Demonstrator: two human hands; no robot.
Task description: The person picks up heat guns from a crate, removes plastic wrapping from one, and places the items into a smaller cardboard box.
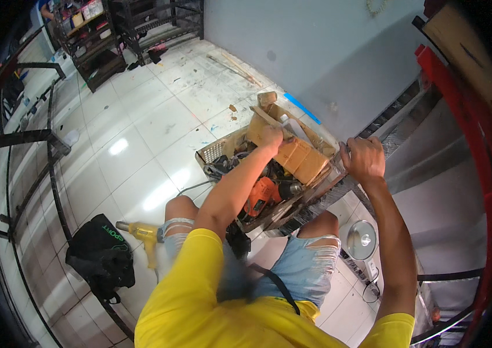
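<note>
In front of my knees a tan crate (206, 152) holds a jumble of tools. An orange and black power drill (261, 196) lies at its near end, with dark tools and cords beside it. My left hand (270, 141) is closed on a piece of brown cardboard (301, 160) that lies over the crate's right part. Just beyond that hand rests a whitish bottle (294, 125). My right hand (365, 159) is wrapped over a dark metal bar (330, 197) at the crate's right side. The fingertips of my left hand are partly hidden.
A yellow heat gun (141, 233) and a black bag (101, 255) lie on the tiled floor at left. A small pan with a glass lid (362, 240) stands at right. Dark metal frames (54, 174) run along the left; shelves (92, 49) stand at the back.
</note>
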